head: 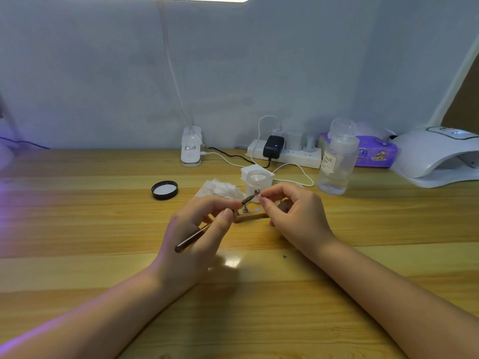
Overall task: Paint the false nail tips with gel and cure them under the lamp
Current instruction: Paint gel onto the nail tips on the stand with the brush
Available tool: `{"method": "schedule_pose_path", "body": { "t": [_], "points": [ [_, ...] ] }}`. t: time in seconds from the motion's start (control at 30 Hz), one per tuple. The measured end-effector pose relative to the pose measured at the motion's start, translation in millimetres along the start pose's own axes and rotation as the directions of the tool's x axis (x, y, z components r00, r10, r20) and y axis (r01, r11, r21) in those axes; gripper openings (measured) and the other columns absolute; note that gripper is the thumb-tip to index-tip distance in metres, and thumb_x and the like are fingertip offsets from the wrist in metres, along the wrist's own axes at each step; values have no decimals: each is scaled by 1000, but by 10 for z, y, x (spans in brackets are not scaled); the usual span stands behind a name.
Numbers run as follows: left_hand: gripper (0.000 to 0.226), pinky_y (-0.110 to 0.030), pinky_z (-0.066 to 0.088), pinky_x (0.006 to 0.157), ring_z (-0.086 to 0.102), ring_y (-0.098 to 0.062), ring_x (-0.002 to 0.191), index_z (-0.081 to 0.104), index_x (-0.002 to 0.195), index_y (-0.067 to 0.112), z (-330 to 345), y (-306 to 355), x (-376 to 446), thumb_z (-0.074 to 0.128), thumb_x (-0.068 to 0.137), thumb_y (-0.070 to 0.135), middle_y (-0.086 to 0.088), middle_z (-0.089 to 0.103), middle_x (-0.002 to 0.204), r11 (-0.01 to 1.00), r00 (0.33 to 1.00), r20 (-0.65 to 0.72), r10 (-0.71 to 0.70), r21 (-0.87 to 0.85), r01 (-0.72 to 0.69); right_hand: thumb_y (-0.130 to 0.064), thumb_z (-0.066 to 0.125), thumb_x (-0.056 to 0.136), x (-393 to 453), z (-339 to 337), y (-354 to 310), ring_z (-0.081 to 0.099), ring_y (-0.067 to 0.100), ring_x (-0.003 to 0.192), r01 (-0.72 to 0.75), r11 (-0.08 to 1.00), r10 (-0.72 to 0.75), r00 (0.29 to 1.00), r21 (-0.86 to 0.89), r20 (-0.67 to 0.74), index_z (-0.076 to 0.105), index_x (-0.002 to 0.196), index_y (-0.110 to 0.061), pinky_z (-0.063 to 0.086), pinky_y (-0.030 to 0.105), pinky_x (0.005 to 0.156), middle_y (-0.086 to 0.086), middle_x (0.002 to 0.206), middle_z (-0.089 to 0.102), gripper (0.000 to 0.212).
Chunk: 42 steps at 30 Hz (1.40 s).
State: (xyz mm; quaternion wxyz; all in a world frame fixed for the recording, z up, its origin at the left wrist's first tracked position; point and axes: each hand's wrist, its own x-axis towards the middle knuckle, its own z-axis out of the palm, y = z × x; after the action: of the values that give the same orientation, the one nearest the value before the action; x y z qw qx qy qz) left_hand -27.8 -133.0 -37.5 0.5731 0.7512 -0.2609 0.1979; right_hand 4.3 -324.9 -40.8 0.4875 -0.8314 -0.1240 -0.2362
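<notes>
I see left hand (pixel 199 229) pinching gel brush (pixel 193 238), bristle end angled up to nail tip stand (pixel 251 198). Right hand (pixel 290 213) pinches stand's top, steadying it for painting, I judge. Wooden holder (pixel 250 216) just below. Curing lamp (pixel 435 156) far right, well apart.

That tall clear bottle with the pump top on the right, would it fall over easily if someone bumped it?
Probably fairly easily. The clear bottle stands tall on a narrow base, with a bulky domed cap on top, so a knock near the top would likely tip it. It looks only part full, so it may be light. Its smooth round wall suggests it would roll once down.
</notes>
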Motion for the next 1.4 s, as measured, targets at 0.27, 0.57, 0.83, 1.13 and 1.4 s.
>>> {"method": "schedule_pose_path", "body": {
  "t": [0.27, 0.57, 0.83, 1.13, 1.4],
  "points": [
    [26, -18, 47, 74, 65, -10, 82, 72, 94, 20, -11, 5, -8, 53, 85, 34, -1, 71, 83, 994, 999, -21, -31, -107, 29, -13, 69, 86, 0, 3, 3, 62, 9, 51, -5, 1000, 5, 1000, 18, 1, 68, 89, -24, 53, 25, 54, -9, 71, 66, 11],
    [18, -22, 51, 79, 68, -13, 90, 71, 102, 23, 1, -24, 15, 59, 89, 26, 2, 73, 92, 991, 994, -65, -90, -106, 83, -14, 69, 86, -5, -1, -16, 63, 16, 54, 0, 1000, 0, 1000, 9, 25, 67, 87, -27, 52, 29, 55, -13, 68, 63, 13],
    [28, -17, 43, 76, 65, -12, 89, 74, 96, 18, -13, 51, 4, 56, 82, 34, 8, 73, 88, 1000, 1000, 7, 23, 18, -23, -14, 69, 86, 0, -5, -23, 62, 17, 58, 22, 997, -22, 1000, -70, 1, 70, 92, -20, 54, 34, 61, -14, 68, 61, 8],
    [26, -15, 42, 77, 62, -13, 87, 71, 99, 21, -6, 46, 7, 51, 86, 32, 7, 70, 87, 997, 998, -4, 59, 55, -58, -14, 69, 87, 2, 2, -25, 62, 13, 57, 27, 996, -28, 1000, -89, -8, 71, 93, -19, 53, 30, 61, -16, 68, 61, 8],
    [24, -18, 46, 76, 63, -8, 86, 69, 95, 24, -34, -12, -1, 49, 85, 31, 12, 68, 86, 998, 998, -15, 54, 29, -54, -14, 67, 87, 5, -4, -20, 63, 17, 58, -23, 999, 21, 999, -47, -37, 66, 85, -26, 55, 35, 61, -11, 70, 64, 12]
  ]
}}
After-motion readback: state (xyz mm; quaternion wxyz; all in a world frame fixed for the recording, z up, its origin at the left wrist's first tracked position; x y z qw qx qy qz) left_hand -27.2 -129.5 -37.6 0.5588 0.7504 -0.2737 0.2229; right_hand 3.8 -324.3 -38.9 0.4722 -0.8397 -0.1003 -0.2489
